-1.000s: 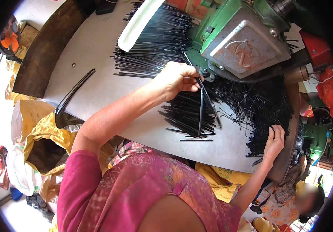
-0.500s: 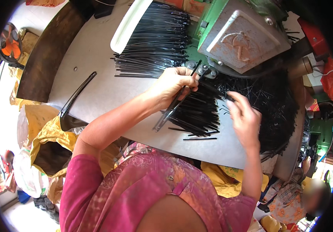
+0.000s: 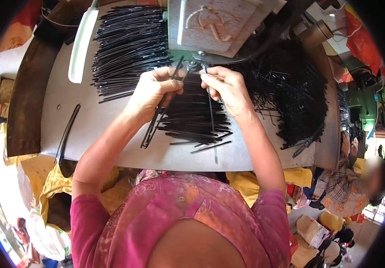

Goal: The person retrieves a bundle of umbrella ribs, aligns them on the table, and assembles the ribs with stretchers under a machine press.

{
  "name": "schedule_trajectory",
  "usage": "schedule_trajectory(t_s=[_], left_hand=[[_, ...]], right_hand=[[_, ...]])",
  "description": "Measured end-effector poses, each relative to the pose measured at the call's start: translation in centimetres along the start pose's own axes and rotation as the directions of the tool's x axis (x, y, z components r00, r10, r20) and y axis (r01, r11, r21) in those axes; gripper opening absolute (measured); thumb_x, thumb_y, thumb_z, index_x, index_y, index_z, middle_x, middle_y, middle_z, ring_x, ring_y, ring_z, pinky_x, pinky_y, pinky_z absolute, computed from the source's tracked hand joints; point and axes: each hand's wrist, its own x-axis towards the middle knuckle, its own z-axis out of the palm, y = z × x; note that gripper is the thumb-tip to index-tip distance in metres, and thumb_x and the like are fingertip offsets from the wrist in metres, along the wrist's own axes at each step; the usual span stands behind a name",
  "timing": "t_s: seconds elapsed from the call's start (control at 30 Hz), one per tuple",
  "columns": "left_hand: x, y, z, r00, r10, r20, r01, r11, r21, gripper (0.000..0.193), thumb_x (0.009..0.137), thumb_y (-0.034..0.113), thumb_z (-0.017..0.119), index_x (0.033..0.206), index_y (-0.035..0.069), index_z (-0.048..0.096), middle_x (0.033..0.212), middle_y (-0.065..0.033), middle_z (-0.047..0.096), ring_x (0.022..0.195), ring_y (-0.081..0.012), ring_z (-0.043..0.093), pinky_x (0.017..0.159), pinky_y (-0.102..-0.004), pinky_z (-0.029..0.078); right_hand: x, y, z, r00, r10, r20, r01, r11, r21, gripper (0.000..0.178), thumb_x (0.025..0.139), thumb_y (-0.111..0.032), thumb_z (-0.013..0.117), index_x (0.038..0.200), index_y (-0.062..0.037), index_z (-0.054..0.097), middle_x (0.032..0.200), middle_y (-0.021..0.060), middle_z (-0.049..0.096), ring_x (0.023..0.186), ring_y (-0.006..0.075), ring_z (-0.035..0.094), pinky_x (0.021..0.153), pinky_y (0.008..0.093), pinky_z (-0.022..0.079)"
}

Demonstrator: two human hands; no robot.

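Yellow sack [image 3: 48, 190] gaped, contents indiscernible. Left hand [image 3: 153, 91] pinched black strips [image 3: 148, 131]; right hand [image 3: 229, 89], now closer, pinched thin rod [image 3: 210, 107].

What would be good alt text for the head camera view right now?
A bare left hand and right hand hold thin black strips before a green and grey machine. Similar dark pieces lie in heaps across the pale table.
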Motion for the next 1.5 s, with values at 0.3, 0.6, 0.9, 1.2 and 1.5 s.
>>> schedule_trajectory(t_s=[0.3,0.6,0.9,1.2,1.5], left_hand=[[0.1,0.0,0.2,1.0,-0.023,-0.001,0.022,0.998,-0.05,0.02,0.074,0.006,0.06,0.094,0.005,0.058,0.065,-0.0018,0.056,0.044,-0.002,0.039,0.039,-0.0142,0.029],[0.1,0.2,0.1,0.999,-0.032,-0.018,0.031,0.996,-0.082,0.015,0.073,0.003,0.06,0.088,0.001,0.057,0.065,-0.0064,0.058,0.045,-0.0036,0.044,0.039,-0.015,0.032],[0.2,0.0,-0.1,1.0,-0.013,-0.013,0.012,0.996,-0.091,0.015,0.072,0.002,0.059,0.087,0.001,0.058,0.065,-0.0069,0.058,0.045,-0.0037,0.044,0.039,-0.0153,0.032],[0.5,-0.5,0.0,1.0,-0.012,-0.018,0.01,0.996,-0.094,0.013,0.073,0.004,0.06,0.086,0.002,0.058,0.064,-0.0056,0.058,0.043,-0.0034,0.043,0.037,-0.0155,0.03],[0.0,0.3,-1.0,0.996,-0.084,0.042,0.082,0.995,0.063,0.014,0.076,0.01,0.059,0.066,0.004,0.053,0.059,-0.0059,0.056,0.041,-0.006,0.042,0.036,-0.0185,0.03]], right_hand=[[0.4,-0.5,0.3,0.996,0.089,0.0,-0.089,0.996,-0.005,0.016,0.079,-0.017,0.058,0.073,-0.0014,0.057,0.056,-0.0008,0.051,0.042,0.0019,0.038,0.036,0.0153,0.028],[0.8,-0.5,0.6,0.999,0.042,0.002,-0.042,0.999,-0.02,0.021,0.081,-0.021,0.056,0.081,-0.0005,0.06,0.056,-0.0037,0.049,0.04,-0.001,0.035,0.034,0.0129,0.022],[1.0,-0.3,0.8,1.0,0.006,0.024,-0.006,1.0,-0.028,0.018,0.082,-0.019,0.056,0.08,-0.0013,0.059,0.056,-0.0036,0.049,0.039,-0.0008,0.035,0.034,0.0132,0.022],[1.2,0.1,0.9,0.999,0.039,0.023,-0.039,0.999,-0.007,0.018,0.081,-0.019,0.056,0.079,-0.001,0.059,0.057,-0.0027,0.049,0.04,-0.0008,0.034,0.034,0.0134,0.022],[-0.1,-0.3,0.7,0.98,0.191,0.062,-0.2,0.96,0.197,0.017,0.08,-0.014,0.057,0.079,0.0019,0.055,0.06,0.0025,0.051,0.041,0.0024,0.039,0.033,0.0162,0.026]])
